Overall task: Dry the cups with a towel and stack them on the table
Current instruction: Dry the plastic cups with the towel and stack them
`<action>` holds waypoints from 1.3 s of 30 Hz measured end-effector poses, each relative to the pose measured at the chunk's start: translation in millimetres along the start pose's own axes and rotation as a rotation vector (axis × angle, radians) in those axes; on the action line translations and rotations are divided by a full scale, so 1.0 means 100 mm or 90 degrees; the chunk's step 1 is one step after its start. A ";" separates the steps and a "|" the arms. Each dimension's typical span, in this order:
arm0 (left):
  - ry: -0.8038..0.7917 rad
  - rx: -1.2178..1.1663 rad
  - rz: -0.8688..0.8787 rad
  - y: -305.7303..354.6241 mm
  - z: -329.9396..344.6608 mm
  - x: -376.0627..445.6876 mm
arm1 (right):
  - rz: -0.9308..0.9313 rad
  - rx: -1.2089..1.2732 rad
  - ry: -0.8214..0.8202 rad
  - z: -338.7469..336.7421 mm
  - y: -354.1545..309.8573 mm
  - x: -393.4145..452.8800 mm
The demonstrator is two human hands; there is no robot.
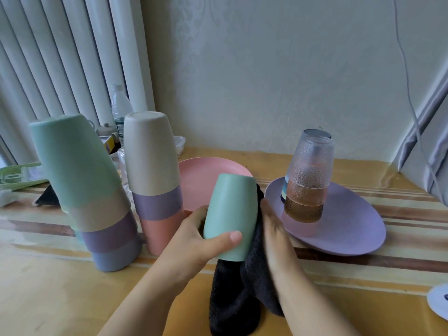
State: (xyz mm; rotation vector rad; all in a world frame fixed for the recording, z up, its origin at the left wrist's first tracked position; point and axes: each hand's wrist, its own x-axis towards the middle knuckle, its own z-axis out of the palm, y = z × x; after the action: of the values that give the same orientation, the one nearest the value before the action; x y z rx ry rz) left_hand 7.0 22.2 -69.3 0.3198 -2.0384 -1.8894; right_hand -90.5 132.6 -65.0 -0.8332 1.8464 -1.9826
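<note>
My left hand [198,241] grips a mint-green cup [230,214], held upside down just above the table. My right hand [276,236] presses a dark towel [242,294] against the cup's right side; the towel hangs down under the cup. On the left stands a leaning stack of several upturned cups [84,187], mint-green on top. Beside it is a shorter stack [155,175] with a beige cup on top, then purple and pink. To the right, textured glass cups [308,175] are stacked upside down on a purple plate [351,224].
A pink plate [208,178] lies behind the held cup. A water bottle [120,110], small jars and a green rack [19,175] sit at the back left by the curtain. The table [60,299] has a glossy striped cover. A white disc [438,299] lies at the right edge.
</note>
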 end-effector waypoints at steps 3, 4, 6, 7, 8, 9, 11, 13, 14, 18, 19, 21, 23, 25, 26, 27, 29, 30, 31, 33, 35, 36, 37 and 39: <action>0.083 -0.003 0.011 0.06 -0.03 0.00 | -0.005 -0.106 -0.032 0.01 0.08 -0.01; 0.108 -0.001 0.012 0.10 -0.03 0.00 | -0.012 -0.135 -0.038 0.01 0.11 -0.01; 0.138 0.067 0.025 0.25 -0.02 -0.03 | -0.020 -0.180 -0.025 0.02 0.12 -0.02; 0.150 0.128 0.029 0.34 0.00 -0.05 | -0.023 -0.190 -0.016 0.01 0.11 -0.03; 0.160 0.181 0.038 0.41 0.01 -0.07 | -0.029 -0.199 -0.008 0.00 0.10 -0.04; 0.171 0.238 0.050 0.48 0.03 -0.09 | -0.049 -0.217 -0.008 0.00 0.09 -0.06; 0.218 0.369 0.100 0.57 0.02 -0.17 | -0.096 -0.279 -0.032 0.01 0.05 -0.09; 0.311 0.431 0.154 0.69 -0.03 -0.26 | -0.112 -0.314 -0.059 0.04 0.05 -0.12; 0.359 0.418 0.182 0.79 -0.06 -0.29 | -0.115 -0.309 -0.066 0.05 0.06 -0.12; 0.543 0.399 0.282 1.28 -0.26 -0.29 | -0.109 -0.280 -0.080 0.08 0.05 -0.12; 0.575 0.416 0.295 1.40 -0.31 -0.26 | -0.109 -0.271 -0.081 0.07 0.05 -0.13; 0.602 0.427 0.274 1.57 -0.42 -0.17 | -0.108 -0.266 -0.082 0.07 0.04 -0.13; 0.592 0.421 0.220 1.64 -0.52 -0.06 | -0.104 -0.267 -0.088 0.06 0.05 -0.13; 0.571 0.434 0.168 1.62 -0.59 0.05 | -0.101 -0.266 -0.089 0.06 0.05 -0.12; 0.560 0.451 0.145 1.59 -0.59 0.08 | -0.100 -0.264 -0.089 0.05 0.05 -0.12; 0.552 0.468 0.126 1.56 -0.59 0.10 | -0.101 -0.262 -0.090 0.05 0.05 -0.12; 0.538 0.482 0.093 1.46 -0.57 0.11 | -0.104 -0.261 -0.092 0.05 0.05 -0.13; 0.535 0.490 0.077 1.41 -0.57 0.12 | -0.104 -0.259 -0.092 0.05 0.05 -0.12; 0.533 0.501 0.064 1.35 -0.56 0.13 | -0.105 -0.257 -0.091 0.05 0.05 -0.12; 0.539 0.516 0.057 1.28 -0.53 0.12 | -0.105 -0.258 -0.089 0.05 0.05 -0.12; 0.561 0.553 0.071 1.24 -0.49 0.12 | -0.102 -0.260 -0.087 0.05 0.06 -0.12; 0.571 0.583 0.072 1.25 -0.47 0.11 | -0.097 -0.260 -0.086 0.04 0.07 -0.12; 0.575 0.612 0.068 1.25 -0.44 0.10 | -0.091 -0.262 -0.086 0.04 0.07 -0.13; 0.575 0.670 0.055 1.25 -0.42 0.10 | -0.081 -0.281 -0.096 0.04 0.06 -0.12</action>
State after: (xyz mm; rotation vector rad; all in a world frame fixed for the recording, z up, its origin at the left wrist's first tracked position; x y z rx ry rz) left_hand 22.8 -9.3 57.8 1.0561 -2.0410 -0.2760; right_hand -79.5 136.2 -73.5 -1.2122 2.2197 -1.5429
